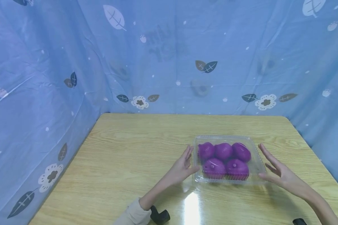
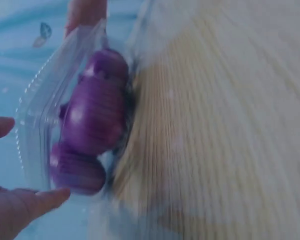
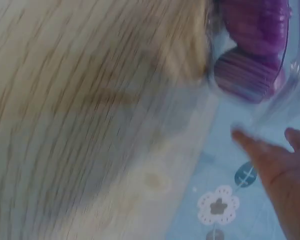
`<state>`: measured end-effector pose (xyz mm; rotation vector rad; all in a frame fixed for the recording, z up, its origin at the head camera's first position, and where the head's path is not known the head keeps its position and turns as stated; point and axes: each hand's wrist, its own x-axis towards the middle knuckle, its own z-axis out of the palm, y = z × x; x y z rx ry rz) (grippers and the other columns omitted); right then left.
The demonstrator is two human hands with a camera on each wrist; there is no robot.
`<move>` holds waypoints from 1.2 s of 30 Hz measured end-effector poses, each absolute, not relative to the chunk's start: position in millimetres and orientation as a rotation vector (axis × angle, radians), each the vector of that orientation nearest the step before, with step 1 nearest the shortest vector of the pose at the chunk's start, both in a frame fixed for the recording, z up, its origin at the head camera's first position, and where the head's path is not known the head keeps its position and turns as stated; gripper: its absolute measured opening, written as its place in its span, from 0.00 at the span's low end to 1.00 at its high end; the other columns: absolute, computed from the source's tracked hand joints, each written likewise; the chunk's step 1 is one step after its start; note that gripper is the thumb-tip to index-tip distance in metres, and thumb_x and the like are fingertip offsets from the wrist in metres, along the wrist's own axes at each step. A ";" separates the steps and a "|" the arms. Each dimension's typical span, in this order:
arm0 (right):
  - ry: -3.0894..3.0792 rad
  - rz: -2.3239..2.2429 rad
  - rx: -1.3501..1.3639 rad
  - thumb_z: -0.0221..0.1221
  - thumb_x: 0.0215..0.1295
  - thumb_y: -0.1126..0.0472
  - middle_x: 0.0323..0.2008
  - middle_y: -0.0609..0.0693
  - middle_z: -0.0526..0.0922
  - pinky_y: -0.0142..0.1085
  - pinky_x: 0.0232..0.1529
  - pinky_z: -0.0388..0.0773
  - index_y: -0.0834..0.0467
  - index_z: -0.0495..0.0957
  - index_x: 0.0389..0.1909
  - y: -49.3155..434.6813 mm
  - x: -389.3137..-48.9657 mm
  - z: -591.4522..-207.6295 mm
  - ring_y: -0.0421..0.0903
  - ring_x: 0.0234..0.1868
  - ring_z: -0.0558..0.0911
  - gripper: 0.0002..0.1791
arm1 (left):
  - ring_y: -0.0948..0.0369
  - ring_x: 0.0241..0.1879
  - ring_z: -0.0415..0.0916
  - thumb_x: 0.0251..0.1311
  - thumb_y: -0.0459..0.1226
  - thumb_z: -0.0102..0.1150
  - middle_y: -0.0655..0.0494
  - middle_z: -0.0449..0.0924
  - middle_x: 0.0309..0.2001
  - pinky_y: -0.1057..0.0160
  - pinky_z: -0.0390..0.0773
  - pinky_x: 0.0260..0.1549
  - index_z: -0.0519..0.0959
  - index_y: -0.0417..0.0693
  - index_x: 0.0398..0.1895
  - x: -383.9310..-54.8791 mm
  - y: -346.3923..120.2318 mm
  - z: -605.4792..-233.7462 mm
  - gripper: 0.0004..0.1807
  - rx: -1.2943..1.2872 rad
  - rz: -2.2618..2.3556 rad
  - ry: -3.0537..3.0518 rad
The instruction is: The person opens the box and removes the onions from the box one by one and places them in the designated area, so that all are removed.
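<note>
"Surface, room?"
"Wood-grain table (image 1: 129, 150); blue leaf-print curtain (image 1: 169, 72) behind."
"Contents?"
"Clear box (image 1: 198, 178), purple round items (image 1: 223, 151) inside; on table's right half."
"Grip?"
"Left hand (image 1: 182, 167), right hand (image 1: 284, 177): fingers apart, flanking box."

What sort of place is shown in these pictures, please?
Perhaps a screened-off workspace: blue leaf-printed fabric hangs behind and at both sides of a wood-grain table, where a clear box holds purple round items.

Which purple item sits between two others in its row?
The far row's middle round purple item in the clear plastic box; others sit at row ends.
</note>
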<state>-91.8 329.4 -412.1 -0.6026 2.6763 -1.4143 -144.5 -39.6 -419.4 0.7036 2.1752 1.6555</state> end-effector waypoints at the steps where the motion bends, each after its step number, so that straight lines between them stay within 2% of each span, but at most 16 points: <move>1: 2.658 -1.429 -0.633 0.56 0.64 0.72 0.76 0.39 0.33 0.21 0.57 0.65 0.47 0.32 0.76 327.8 -93.2 -412.5 0.17 0.66 0.45 0.51 | 0.48 0.71 0.49 0.63 0.43 0.60 0.45 0.41 0.75 0.60 0.63 0.64 0.37 0.40 0.75 -144.1 -38.1 -419.7 0.50 0.705 1.657 2.151; 3: 2.628 -1.480 -0.668 0.60 0.60 0.74 0.76 0.39 0.36 0.23 0.50 0.73 0.50 0.34 0.76 326.3 -95.0 -413.7 0.16 0.64 0.50 0.54 | 0.47 0.70 0.54 0.61 0.41 0.63 0.43 0.44 0.75 0.62 0.67 0.62 0.41 0.42 0.76 -142.8 -36.1 -420.3 0.49 0.703 1.649 2.126; 5: 2.606 -1.521 -0.652 0.62 0.58 0.75 0.75 0.35 0.38 0.23 0.46 0.76 0.51 0.35 0.76 326.4 -94.5 -415.6 0.15 0.62 0.53 0.56 | 0.46 0.69 0.57 0.57 0.37 0.66 0.44 0.45 0.74 0.63 0.69 0.60 0.44 0.45 0.76 -141.3 -34.4 -421.5 0.50 0.686 1.655 2.119; 8: 2.559 -1.615 -0.623 0.63 0.55 0.76 0.74 0.32 0.40 0.19 0.48 0.73 0.52 0.36 0.76 327.6 -93.4 -419.4 0.15 0.62 0.55 0.57 | 0.46 0.68 0.59 0.52 0.31 0.69 0.48 0.45 0.75 0.63 0.70 0.60 0.48 0.50 0.76 -138.8 -32.0 -424.0 0.52 0.639 1.696 2.112; 12: 2.539 -1.647 -0.635 0.65 0.50 0.78 0.72 0.25 0.44 0.16 0.48 0.70 0.57 0.37 0.76 328.9 -91.9 -425.2 0.15 0.61 0.57 0.58 | 0.47 0.67 0.60 0.47 0.27 0.70 0.54 0.43 0.76 0.62 0.71 0.59 0.53 0.50 0.74 -134.6 -30.2 -426.7 0.52 0.545 1.787 2.069; 15: 2.562 -1.650 -0.626 0.65 0.48 0.79 0.68 0.20 0.49 0.16 0.47 0.71 0.60 0.41 0.75 328.8 -91.6 -428.6 0.15 0.59 0.60 0.57 | 0.48 0.65 0.62 0.45 0.25 0.71 0.54 0.44 0.76 0.62 0.73 0.56 0.57 0.48 0.73 -133.1 -29.8 -427.0 0.50 0.496 1.835 2.059; 19: 2.625 -1.646 -0.576 0.66 0.47 0.80 0.65 0.20 0.49 0.15 0.46 0.71 0.60 0.44 0.75 327.7 -91.9 -429.7 0.15 0.57 0.61 0.57 | 0.49 0.62 0.65 0.42 0.23 0.72 0.50 0.51 0.73 0.63 0.75 0.54 0.64 0.45 0.69 -134.8 -28.5 -426.4 0.47 0.463 1.888 2.074; 22: 2.656 -1.640 -0.537 0.66 0.47 0.79 0.65 0.23 0.49 0.15 0.46 0.70 0.59 0.45 0.75 326.2 -90.8 -429.2 0.15 0.56 0.62 0.56 | 0.48 0.60 0.67 0.40 0.22 0.72 0.47 0.55 0.70 0.62 0.76 0.53 0.66 0.43 0.68 -135.6 -28.2 -425.7 0.46 0.437 1.924 2.062; 26: 2.661 -1.685 -0.482 0.67 0.47 0.78 0.64 0.27 0.54 0.15 0.48 0.71 0.60 0.49 0.74 322.6 -86.6 -429.0 0.17 0.55 0.66 0.54 | 0.47 0.59 0.69 0.41 0.23 0.72 0.45 0.62 0.65 0.61 0.76 0.54 0.66 0.46 0.67 -135.5 -29.9 -427.5 0.45 0.440 1.940 2.036; 30: 2.714 -1.653 -0.384 0.68 0.49 0.75 0.58 0.29 0.57 0.13 0.48 0.69 0.59 0.50 0.74 319.5 -83.7 -428.5 0.16 0.52 0.66 0.53 | 0.49 0.57 0.72 0.44 0.24 0.71 0.45 0.70 0.56 0.62 0.76 0.54 0.68 0.46 0.66 -137.0 -31.4 -431.3 0.41 0.482 1.961 2.027; 32: 2.740 -1.620 -0.333 0.69 0.49 0.73 0.60 0.37 0.57 0.13 0.46 0.69 0.58 0.50 0.74 318.2 -84.0 -428.2 0.15 0.51 0.65 0.53 | 0.50 0.53 0.75 0.45 0.25 0.71 0.45 0.72 0.53 0.64 0.78 0.51 0.69 0.45 0.64 -137.7 -31.9 -431.9 0.39 0.496 1.963 2.038; 34: 2.757 -1.586 -0.288 0.69 0.50 0.71 0.63 0.48 0.56 0.13 0.45 0.70 0.58 0.49 0.74 317.2 -84.4 -428.3 0.15 0.50 0.65 0.53 | 0.53 0.49 0.77 0.47 0.26 0.70 0.45 0.74 0.50 0.65 0.80 0.48 0.69 0.45 0.64 -138.2 -32.3 -432.2 0.37 0.505 1.947 2.065; 36: 2.777 -1.536 -0.233 0.70 0.50 0.70 0.65 0.61 0.53 0.13 0.44 0.70 0.57 0.49 0.74 316.6 -84.5 -428.5 0.28 0.54 0.72 0.53 | 0.56 0.44 0.79 0.48 0.27 0.70 0.47 0.75 0.50 0.66 0.81 0.45 0.70 0.46 0.63 -138.0 -32.3 -432.0 0.36 0.504 1.925 2.096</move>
